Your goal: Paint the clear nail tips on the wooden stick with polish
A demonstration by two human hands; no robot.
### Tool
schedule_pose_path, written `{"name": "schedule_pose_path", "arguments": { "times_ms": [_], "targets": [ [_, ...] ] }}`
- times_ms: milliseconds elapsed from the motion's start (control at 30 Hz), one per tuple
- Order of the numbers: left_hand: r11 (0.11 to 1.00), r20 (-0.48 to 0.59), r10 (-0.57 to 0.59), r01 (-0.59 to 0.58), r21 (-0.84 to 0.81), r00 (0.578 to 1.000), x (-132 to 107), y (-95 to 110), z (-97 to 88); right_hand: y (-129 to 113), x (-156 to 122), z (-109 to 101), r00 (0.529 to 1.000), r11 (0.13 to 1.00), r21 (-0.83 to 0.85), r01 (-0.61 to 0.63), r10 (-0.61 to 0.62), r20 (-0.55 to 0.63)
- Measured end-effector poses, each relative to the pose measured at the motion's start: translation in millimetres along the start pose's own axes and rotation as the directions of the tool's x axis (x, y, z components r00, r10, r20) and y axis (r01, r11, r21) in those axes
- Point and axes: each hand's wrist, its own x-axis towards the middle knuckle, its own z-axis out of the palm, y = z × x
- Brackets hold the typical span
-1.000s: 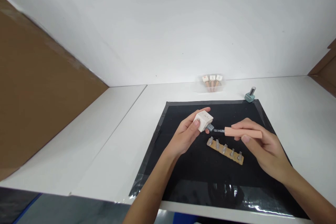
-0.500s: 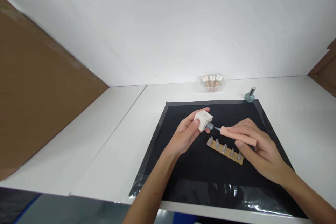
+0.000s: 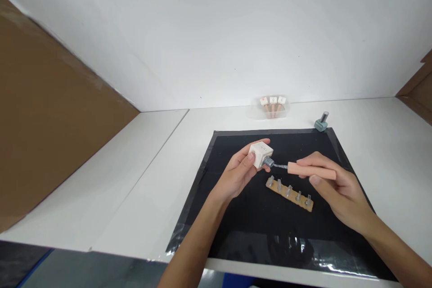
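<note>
My left hand (image 3: 238, 173) grips a small white square bottle (image 3: 260, 153) tilted on its side, its grey neck pointing right. My right hand (image 3: 332, 186) pinches a long peach-coloured cap (image 3: 312, 170) whose thin brush stem reaches to the bottle's neck. Both hover above a black mat (image 3: 256, 216). Just below them on the mat lies a tan strip (image 3: 289, 193) carrying several small silvery nail tips.
A clear tray (image 3: 272, 109) with three similar bottles stands at the back of the white table (image 3: 135, 189). A teal-based bottle (image 3: 321, 122) sits at the mat's far right corner. Brown cardboard walls flank both sides.
The cap and brush went into the bottle's neck half a second ago and have now drawn back out to the right a little. My left hand has kept the bottle still.
</note>
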Motion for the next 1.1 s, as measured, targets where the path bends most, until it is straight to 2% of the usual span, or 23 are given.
{"name": "schedule_pose_path", "arguments": {
  "times_ms": [200,433,733,1100],
  "targets": [
    [0.999,0.057,-0.033,0.035,-0.036,0.998,-1,-1,-4.9,7,-3,1,0.988,0.967,0.219,-0.127,0.142,-0.057],
    [0.99,0.092,-0.1,0.109,-0.091,0.991,-2,-5,-10.5,8,-3,3,0.921,0.819,0.486,-0.304,0.383,-0.07],
    [0.983,0.15,-0.134,0.151,-0.106,0.98,-2,-5,-10.6,6,-3,2,0.915,0.756,0.554,-0.348,0.403,0.025],
    [0.988,0.116,-0.128,0.136,-0.069,0.985,-3,-4,-6.2,10,-4,3,0.927,0.796,0.513,-0.322,0.374,0.001]
  ]
}}
